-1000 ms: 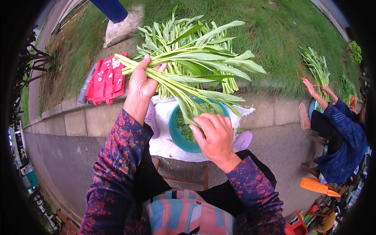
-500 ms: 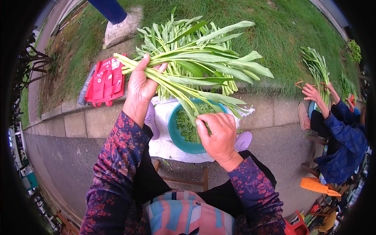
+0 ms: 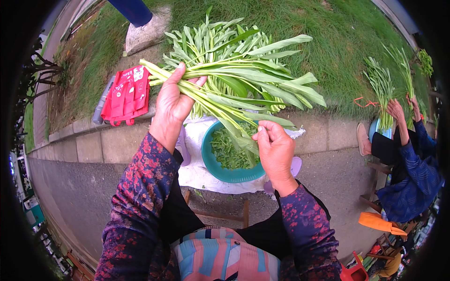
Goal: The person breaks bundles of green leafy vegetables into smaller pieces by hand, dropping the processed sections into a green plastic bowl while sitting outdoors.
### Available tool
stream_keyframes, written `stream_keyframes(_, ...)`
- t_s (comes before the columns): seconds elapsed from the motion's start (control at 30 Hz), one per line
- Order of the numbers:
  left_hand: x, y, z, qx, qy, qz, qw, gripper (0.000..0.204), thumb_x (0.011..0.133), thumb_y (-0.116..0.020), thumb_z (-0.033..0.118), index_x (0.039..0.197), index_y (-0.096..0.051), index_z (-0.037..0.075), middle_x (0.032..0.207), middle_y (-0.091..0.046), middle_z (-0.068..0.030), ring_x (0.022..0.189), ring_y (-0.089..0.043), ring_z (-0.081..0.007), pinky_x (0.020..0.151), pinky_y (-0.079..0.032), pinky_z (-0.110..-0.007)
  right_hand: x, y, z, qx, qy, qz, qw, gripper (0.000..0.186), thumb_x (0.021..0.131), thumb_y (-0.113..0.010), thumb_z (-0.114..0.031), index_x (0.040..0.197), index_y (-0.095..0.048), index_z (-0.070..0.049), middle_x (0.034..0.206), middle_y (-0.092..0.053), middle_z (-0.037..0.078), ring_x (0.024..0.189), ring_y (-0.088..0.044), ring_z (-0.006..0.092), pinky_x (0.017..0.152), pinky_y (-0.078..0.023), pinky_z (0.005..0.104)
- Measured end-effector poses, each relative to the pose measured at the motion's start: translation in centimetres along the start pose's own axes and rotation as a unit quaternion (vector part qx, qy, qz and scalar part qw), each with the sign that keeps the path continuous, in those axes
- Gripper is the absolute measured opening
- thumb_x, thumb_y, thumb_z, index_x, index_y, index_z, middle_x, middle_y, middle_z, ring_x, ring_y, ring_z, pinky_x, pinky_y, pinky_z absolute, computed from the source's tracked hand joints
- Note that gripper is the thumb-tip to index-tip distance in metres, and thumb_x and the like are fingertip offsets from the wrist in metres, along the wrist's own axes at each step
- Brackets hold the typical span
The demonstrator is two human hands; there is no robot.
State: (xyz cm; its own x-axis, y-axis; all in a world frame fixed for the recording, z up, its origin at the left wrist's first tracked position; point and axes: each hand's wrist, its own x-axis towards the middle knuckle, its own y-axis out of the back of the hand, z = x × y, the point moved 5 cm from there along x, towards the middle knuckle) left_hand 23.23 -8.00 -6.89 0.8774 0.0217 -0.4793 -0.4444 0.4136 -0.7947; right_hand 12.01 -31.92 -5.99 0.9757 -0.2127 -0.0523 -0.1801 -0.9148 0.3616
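Observation:
A bunch of long-stemmed leafy greens (image 3: 243, 77), looking like water spinach, is gripped near its stem ends by my left hand (image 3: 173, 98), leaves pointing right. My right hand (image 3: 276, 150) is closed in a pinch beside a drooping leaf (image 3: 241, 140) of the bunch and seems to hold its edge. Under the hands a teal basin (image 3: 218, 174) contains torn green leaves (image 3: 225, 154). It stands on a white sheet (image 3: 194, 173). Behind the held bunch lies a bigger pile of the same greens (image 3: 211, 42).
A red bag (image 3: 125, 96) lies on the kerb at left, beside a grey cylinder (image 3: 101, 105). A blue post (image 3: 131, 11) rises from a stone base at the back. At right another person (image 3: 408, 173) sits holding greens over a light-blue basin. An orange object (image 3: 377, 222) is nearby.
My right hand has shifted right and slightly up along the leaf edge, while the left hand keeps its grip. The person at right has lifted some greens away from another bunch.

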Motion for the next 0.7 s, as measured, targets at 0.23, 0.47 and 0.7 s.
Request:
stream_keyframes(0.23,-0.6,-0.4,-0.7,0.004,-0.021,0.004,1.0,0.028,0.091,-0.056,0.01,0.113,-0.045,-0.002,0.119,-0.05,-0.0255,0.113,-0.05,-0.0363,0.098,-0.044,-0.048,0.7,-0.9,1.4,0.165,-0.18,-0.034,0.969,0.015,0.085,-0.064,-0.011,0.096,-0.065,0.0,0.074,-0.066,0.005,0.061,-0.061,0.0097,0.058,-0.047,0.0232)
stream_keyframes(0.47,-0.9,-0.5,-1.0,0.011,-0.018,0.0,1.0,0.025,0.091,-0.056,0.01,0.111,-0.046,-0.002,0.119,-0.051,-0.0238,0.113,-0.051,-0.0355,0.097,-0.045,-0.048,0.6,-2.6,2.1,0.437,-0.32,-0.063,0.838,0.007,0.083,-0.066,-0.006,0.089,-0.062,-0.006,0.069,-0.056,-0.002,0.061,-0.05,0.0066,0.056,-0.038,0.019)
stream_keyframes(0.7,-1.0,-0.5,-0.6,-0.001,-0.021,-0.004,1.0,0.024,0.09,-0.058,0.01,0.108,-0.047,-0.001,0.116,-0.053,-0.023,0.111,-0.052,-0.0352,0.097,-0.045,-0.048,0.5,-2.7,2.3,0.457,-0.322,-0.07,0.826,0.008,0.081,-0.066,-0.004,0.082,-0.058,-0.006,0.069,-0.056,0.0,0.062,-0.051,0.009,0.06,-0.04,0.0211)
